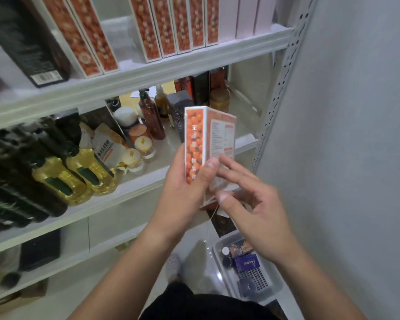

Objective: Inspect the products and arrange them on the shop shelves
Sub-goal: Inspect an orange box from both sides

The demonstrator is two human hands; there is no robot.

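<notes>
The orange box (195, 139) stands upright in the air in front of the middle shelf (134, 181). Its long axis is near vertical, the fruit-patterned narrow face is turned to us, and the printed label face angles off to the right. We grasp its lower part with the left hand (183, 181) — thumb curled over the front edge, fingers wrapped behind. The right hand (256, 211) lies just right of the box's foot, fingers straight and spread, clasping nothing. Blur keeps us from saying whether its fingertips touch the label face.

The left hand alone carries the box, and we judge this to be the inspecting step. Its likely home is up and to the left, where the matching boxes (171, 26) stand upright in a row on the upper shelf (148, 72), with an opening in that row. The lift should need little turning — mainly a rise above the shelf lip. On the floor below right sits the basket (275, 287) of other goods.
</notes>
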